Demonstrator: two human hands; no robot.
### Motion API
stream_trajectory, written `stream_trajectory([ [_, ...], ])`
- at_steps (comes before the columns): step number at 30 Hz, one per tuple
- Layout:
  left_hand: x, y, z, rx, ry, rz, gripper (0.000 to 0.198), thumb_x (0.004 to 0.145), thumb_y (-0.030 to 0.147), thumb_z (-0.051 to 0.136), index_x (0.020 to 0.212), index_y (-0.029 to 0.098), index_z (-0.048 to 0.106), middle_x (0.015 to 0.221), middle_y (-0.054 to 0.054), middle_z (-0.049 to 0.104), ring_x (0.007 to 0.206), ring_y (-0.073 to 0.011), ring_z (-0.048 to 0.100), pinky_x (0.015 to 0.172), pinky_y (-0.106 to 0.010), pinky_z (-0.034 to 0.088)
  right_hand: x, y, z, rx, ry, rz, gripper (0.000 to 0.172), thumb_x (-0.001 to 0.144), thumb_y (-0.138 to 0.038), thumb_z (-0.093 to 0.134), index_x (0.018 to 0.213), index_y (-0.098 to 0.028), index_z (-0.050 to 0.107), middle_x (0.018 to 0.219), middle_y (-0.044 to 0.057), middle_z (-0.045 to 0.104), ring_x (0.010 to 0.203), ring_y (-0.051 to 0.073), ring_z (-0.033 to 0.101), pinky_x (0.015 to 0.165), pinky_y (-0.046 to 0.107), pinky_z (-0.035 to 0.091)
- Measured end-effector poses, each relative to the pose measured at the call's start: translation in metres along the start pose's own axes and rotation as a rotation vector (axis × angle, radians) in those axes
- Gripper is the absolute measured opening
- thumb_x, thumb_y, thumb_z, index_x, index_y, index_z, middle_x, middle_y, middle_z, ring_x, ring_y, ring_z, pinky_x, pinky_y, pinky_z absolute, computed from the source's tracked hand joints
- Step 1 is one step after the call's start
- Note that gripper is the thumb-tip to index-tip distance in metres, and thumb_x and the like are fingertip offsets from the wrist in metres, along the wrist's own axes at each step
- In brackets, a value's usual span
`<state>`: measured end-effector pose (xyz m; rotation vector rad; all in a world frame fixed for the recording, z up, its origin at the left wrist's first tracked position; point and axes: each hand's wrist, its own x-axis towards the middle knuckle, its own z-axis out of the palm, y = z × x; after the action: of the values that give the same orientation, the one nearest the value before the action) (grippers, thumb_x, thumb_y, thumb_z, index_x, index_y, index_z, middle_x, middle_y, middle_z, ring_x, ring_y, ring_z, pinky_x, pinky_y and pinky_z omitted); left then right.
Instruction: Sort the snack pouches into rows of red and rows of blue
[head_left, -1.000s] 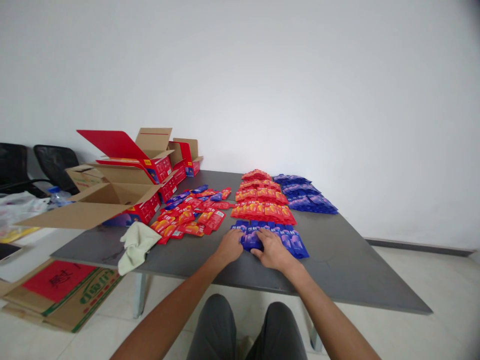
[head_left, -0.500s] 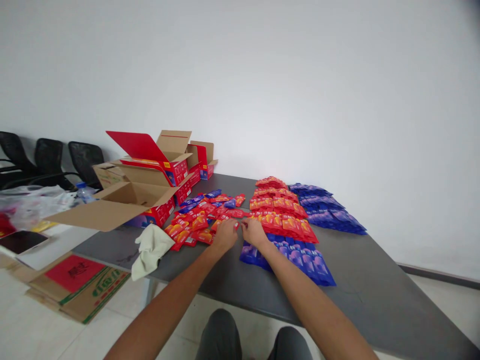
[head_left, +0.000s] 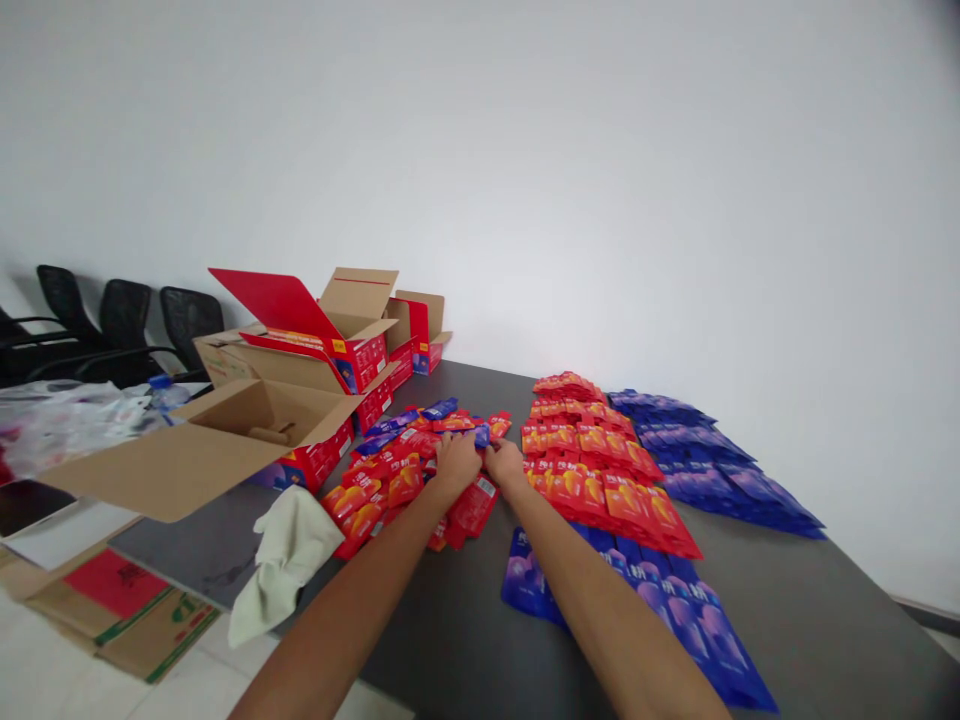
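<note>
My left hand [head_left: 458,463] is closed over the right part of a loose pile of red and blue packets [head_left: 390,464]. Close beside it, my right hand [head_left: 504,465] has its fingers curled at the end of a small blue packet [head_left: 481,435], which lies between both hands. A red packet [head_left: 474,505] lies below my hands, its back label showing. Right of my right hand, overlapping rows of red packets [head_left: 577,490] cover the table. Rows of blue packets [head_left: 652,590] lie nearer me, and more blue packets [head_left: 694,440] are at the far right.
Open red and brown cartons [head_left: 262,410] stand at the left and back left of the dark table [head_left: 442,610]. A pale cloth [head_left: 289,555] hangs at the front left edge. Chairs [head_left: 191,318], plastic bags [head_left: 75,420] and a bottle [head_left: 166,395] are farther left.
The view has moved closer to the table. My hands have shifted from a red packet at the pile's edge to a blue packet farther back, and a red packet now lies below them.
</note>
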<state>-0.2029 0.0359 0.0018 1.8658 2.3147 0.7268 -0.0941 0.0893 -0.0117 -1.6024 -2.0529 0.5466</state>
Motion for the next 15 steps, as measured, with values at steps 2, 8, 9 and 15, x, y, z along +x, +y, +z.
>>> stream_trajectory([
  [2,0.005,0.001,0.006,0.027,-0.019,-0.004,0.036,0.084,0.023,0.048,0.115,0.02,0.065,0.116,-0.017,0.064,0.12,-0.0353,0.044,0.098,-0.049,0.031,0.008,0.001,0.005,0.039,-0.002,0.015,0.029,0.088,-0.025,0.049,0.105,-0.018,0.072,0.1,0.01,0.073,0.093,0.02,0.068,0.076,0.025,0.049],
  [8,0.01,0.005,0.011,0.044,-0.05,-0.037,0.029,0.085,0.028,0.049,0.103,0.019,0.07,0.114,-0.016,0.066,0.12,-0.0357,0.043,0.097,-0.05,0.031,0.015,0.003,0.012,0.142,0.001,0.042,0.024,0.085,-0.025,0.052,0.09,-0.019,0.075,0.085,0.006,0.074,0.08,0.017,0.069,0.067,0.021,0.047],
  [9,0.01,0.005,0.009,0.039,-0.051,-0.046,0.029,0.084,0.027,0.049,0.102,0.02,0.07,0.113,-0.016,0.067,0.12,-0.0353,0.044,0.097,-0.049,0.032,0.014,0.003,0.012,0.155,0.007,0.049,0.024,0.084,-0.025,0.053,0.09,-0.019,0.075,0.084,0.006,0.074,0.079,0.017,0.068,0.066,0.021,0.047],
  [15,-0.001,0.0,-0.004,-0.138,-0.014,-0.066,0.037,0.079,0.015,0.047,0.107,0.019,0.07,0.109,-0.015,0.069,0.112,-0.0305,0.055,0.094,-0.042,0.04,0.002,-0.007,-0.001,0.213,0.053,0.024,0.027,0.083,-0.027,0.051,0.089,-0.015,0.074,0.079,0.007,0.073,0.071,0.018,0.066,0.061,0.022,0.047],
])
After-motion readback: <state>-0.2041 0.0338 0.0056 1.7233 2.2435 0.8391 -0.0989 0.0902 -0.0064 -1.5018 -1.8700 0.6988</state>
